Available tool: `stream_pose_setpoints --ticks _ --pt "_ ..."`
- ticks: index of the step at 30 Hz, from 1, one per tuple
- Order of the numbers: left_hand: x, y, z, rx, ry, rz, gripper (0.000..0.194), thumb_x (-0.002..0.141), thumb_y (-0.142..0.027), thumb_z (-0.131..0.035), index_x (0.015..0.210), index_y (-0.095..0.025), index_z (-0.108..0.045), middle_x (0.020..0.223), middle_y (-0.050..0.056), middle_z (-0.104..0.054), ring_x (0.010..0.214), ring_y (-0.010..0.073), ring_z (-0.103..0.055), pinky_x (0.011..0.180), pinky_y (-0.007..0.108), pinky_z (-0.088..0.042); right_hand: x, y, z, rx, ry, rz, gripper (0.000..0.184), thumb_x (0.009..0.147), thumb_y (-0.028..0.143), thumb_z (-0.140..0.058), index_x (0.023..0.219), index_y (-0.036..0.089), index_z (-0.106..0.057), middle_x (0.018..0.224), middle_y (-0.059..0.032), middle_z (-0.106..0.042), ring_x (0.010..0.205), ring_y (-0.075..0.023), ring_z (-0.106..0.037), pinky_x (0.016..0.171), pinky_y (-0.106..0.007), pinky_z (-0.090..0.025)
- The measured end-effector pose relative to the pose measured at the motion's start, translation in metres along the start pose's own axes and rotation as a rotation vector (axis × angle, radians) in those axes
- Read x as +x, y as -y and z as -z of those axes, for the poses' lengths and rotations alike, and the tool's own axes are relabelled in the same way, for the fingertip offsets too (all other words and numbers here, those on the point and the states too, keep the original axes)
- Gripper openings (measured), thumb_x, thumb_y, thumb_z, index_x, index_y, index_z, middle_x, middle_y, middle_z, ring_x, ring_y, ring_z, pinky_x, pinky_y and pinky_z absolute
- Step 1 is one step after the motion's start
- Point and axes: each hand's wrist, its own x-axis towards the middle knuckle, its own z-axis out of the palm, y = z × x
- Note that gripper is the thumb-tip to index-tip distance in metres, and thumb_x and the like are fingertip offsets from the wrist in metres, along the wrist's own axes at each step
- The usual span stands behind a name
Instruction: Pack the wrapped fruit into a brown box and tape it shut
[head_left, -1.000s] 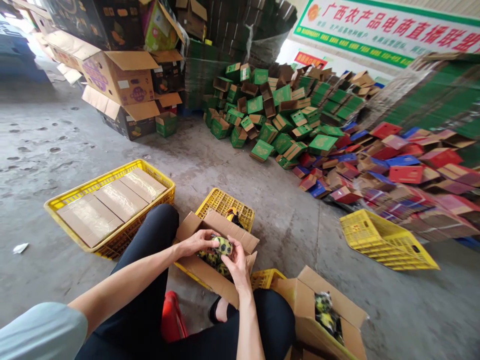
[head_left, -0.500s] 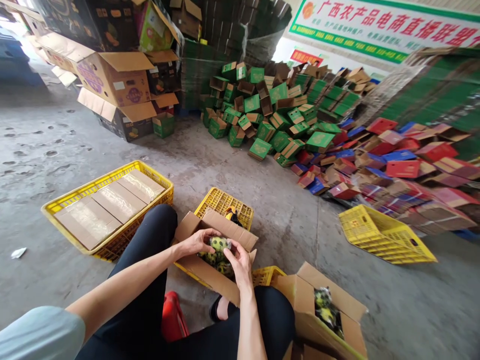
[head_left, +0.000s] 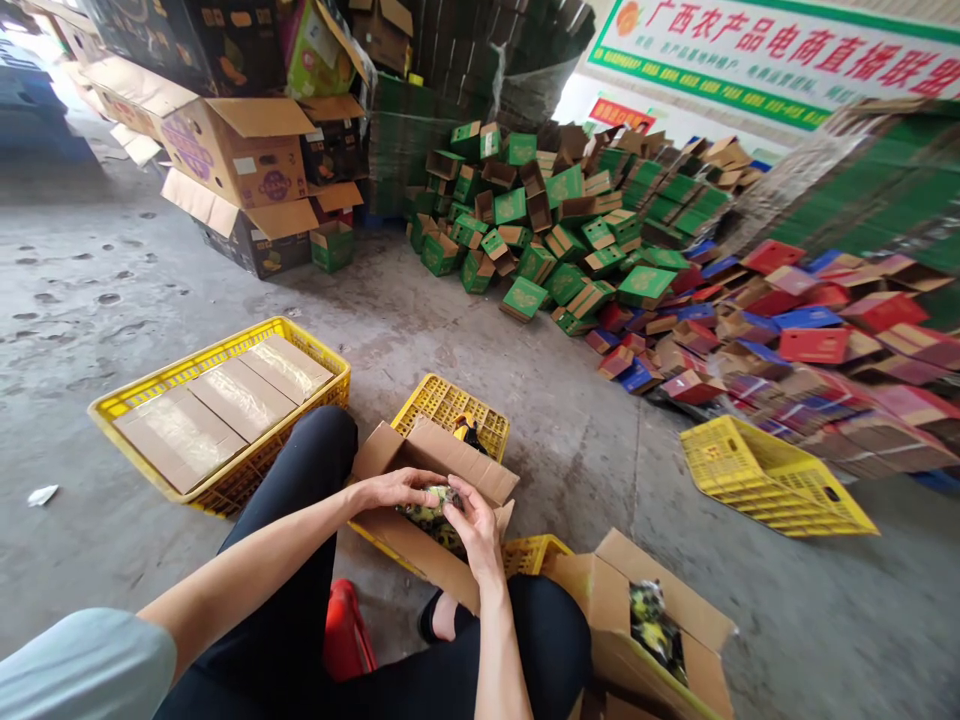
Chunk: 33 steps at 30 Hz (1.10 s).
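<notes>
Over an open cardboard box [head_left: 472, 458], my left hand [head_left: 401, 488] and my right hand [head_left: 474, 525] close together on a yellow-green, dark-spotted piece in clear plastic [head_left: 435, 497], partly covered by the fingers. Similar wrapped pieces [head_left: 448, 538] lie beneath it inside the box. A yellow plastic crate [head_left: 405, 560] supports the box between my knees. To the right, another open cardboard box [head_left: 611, 600] holds more of these spotted pieces [head_left: 654, 630].
Three taped cartons [head_left: 236, 395] fill a yellow crate [head_left: 112, 410] on the left. A black and orange tool [head_left: 466, 430] rests on an upturned crate [head_left: 424, 400]. Farther off are a tilted yellow crate [head_left: 765, 480], heaped green boxes [head_left: 525, 298] and red boxes [head_left: 814, 342].
My fingers have closed further over the wrapped piece, and less of it shows. The right hand has shifted slightly up and left. The whole view has moved slightly.
</notes>
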Motion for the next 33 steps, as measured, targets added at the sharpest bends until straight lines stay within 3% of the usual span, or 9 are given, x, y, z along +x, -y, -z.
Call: stream_pose_setpoints --ticks 3,7,13,19,23,26,28,30,33 --pt "0.002 0.0 0.005 -0.054 -0.066 -0.027 0.095 0.074 -0.035 -0.095 0.159 -0.02 -0.056 0.109 0.007 -0.074 0.103 0.0236 -0.068 0.094 0.032 -0.05 0.004 -0.007 0.001 0.014 -0.024 -0.02 0.069 0.076 0.055 -0.091 0.136 0.027 -0.074 0.148 -0.0118 -0.071 0.144 -0.0347 -0.061 0.122 -0.054 -0.049" --pt "0.001 -0.006 0.019 -0.032 -0.205 -0.116 0.11 0.074 -0.021 -0.088 0.171 -0.028 -0.036 0.111 0.004 -0.068 0.093 0.0174 -0.063 0.09 0.029 -0.049 0.012 -0.014 0.006 -0.038 -0.107 -0.025 0.067 0.075 0.069 -0.085 0.125 0.025 -0.079 0.136 -0.0143 -0.077 0.131 -0.0373 -0.07 0.115 -0.056 -0.055" --pt "-0.004 -0.007 0.039 0.35 -0.182 -0.148 0.103 0.073 -0.015 -0.08 0.167 -0.027 -0.041 0.111 0.002 -0.066 0.1 0.0206 -0.061 0.099 0.036 -0.05 0.01 -0.01 0.007 -0.301 -0.04 0.032 0.058 0.083 0.071 -0.075 0.112 0.022 -0.084 0.126 -0.0145 -0.08 0.121 -0.0347 -0.074 0.099 -0.046 -0.065" --pt "-0.007 0.013 0.034 0.941 -0.228 -0.066 0.058 0.072 -0.011 -0.076 0.13 -0.019 -0.075 0.121 0.01 -0.06 0.11 0.0285 -0.062 0.105 0.041 -0.052 0.014 -0.016 0.011 -0.328 -0.101 -0.02 0.066 0.083 0.077 -0.07 0.114 0.02 -0.083 0.12 -0.0165 -0.082 0.114 -0.0357 -0.076 0.096 -0.049 -0.065" --pt "-0.009 0.021 0.031 1.158 -0.18 0.039 0.038 0.072 -0.017 -0.081 0.109 -0.016 -0.08 0.127 0.015 -0.06 0.118 0.0338 -0.061 0.106 0.041 -0.051 0.016 -0.021 0.013 -0.293 -0.112 -0.038 0.069 0.08 0.08 -0.071 0.112 0.019 -0.083 0.116 -0.0167 -0.083 0.11 -0.0362 -0.078 0.097 -0.051 -0.065" --pt "-0.005 0.03 0.032 1.147 -0.127 0.079 0.029 0.07 -0.037 -0.09 0.087 -0.016 -0.079 0.123 0.018 -0.066 0.125 0.0402 -0.059 0.111 0.045 -0.047 0.015 -0.02 0.012 -0.308 -0.098 -0.034 0.067 0.082 0.079 -0.071 0.112 0.02 -0.084 0.112 -0.0157 -0.084 0.107 -0.0351 -0.079 0.097 -0.05 -0.065" --pt "0.001 0.039 0.034 1.046 -0.132 0.085 0.034 0.074 -0.047 -0.088 0.066 -0.019 -0.07 0.099 0.017 -0.071 0.118 0.0412 -0.064 0.113 0.048 -0.044 0.015 -0.019 0.012 -0.313 -0.086 -0.028 0.065 0.083 0.077 -0.071 0.112 0.02 -0.084 0.112 -0.0151 -0.084 0.107 -0.0349 -0.079 0.096 -0.049 -0.065" --pt "0.009 0.049 0.036 0.933 -0.197 0.083 0.043 0.082 -0.047 -0.081 0.055 -0.023 -0.058 0.074 0.013 -0.067 0.104 0.0397 -0.069 0.112 0.051 -0.043 0.016 -0.018 0.011 -0.311 -0.08 -0.023 0.064 0.083 0.076 -0.07 0.111 0.02 -0.084 0.113 -0.0148 -0.084 0.107 -0.0352 -0.079 0.094 -0.049 -0.066" --pt "0.021 0.059 0.04 0.856 -0.26 0.085 0.04 0.086 -0.038 -0.079 0.057 -0.025 -0.055 0.063 0.009 -0.062 0.096 0.0381 -0.072 0.106 0.052 -0.048 0.017 -0.018 0.011 -0.306 -0.069 -0.021 0.065 0.084 0.077 -0.069 0.113 0.02 -0.083 0.116 -0.0153 -0.083 0.109 -0.0362 -0.079 0.092 -0.049 -0.066"
